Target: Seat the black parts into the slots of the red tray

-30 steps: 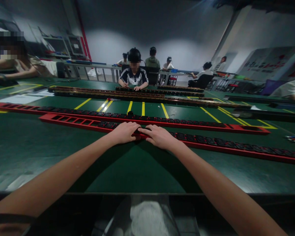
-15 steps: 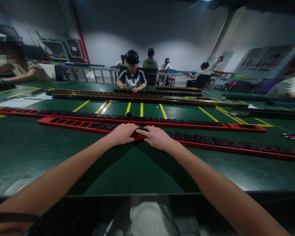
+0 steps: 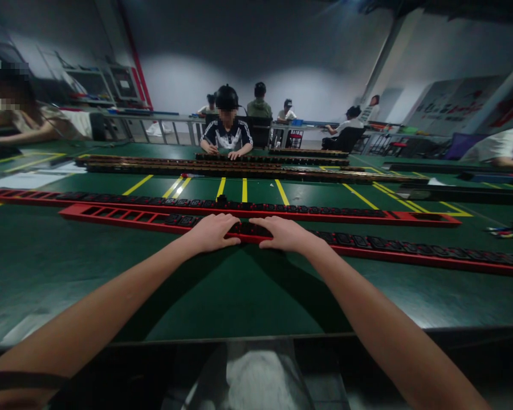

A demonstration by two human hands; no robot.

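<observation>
Near red tray [image 3: 251, 239] of black pieces [image 3: 361, 240], spanned by both hands
The tray lies crosswise beneath the left grip [image 3: 214, 232] and right grip [image 3: 284, 232], a short stretch bare between them; each grip has its thumb at the near edge, parted from fingers laid over the top, and whether either pinches the tray or a piece cannot be told. Bare cells lie left of the left grip, with black pieces in the cells right of the right grip. Just beyond both grips runs a far red tray [image 3: 404, 218], likewise bearing black pieces. Farther out on the green table [image 3: 243, 302] are yellow lines [image 3: 244, 191] and stacked dark bars [image 3: 175, 165]; well beyond the grips sits a co-worker [image 3: 226, 134], hands near the bars
</observation>
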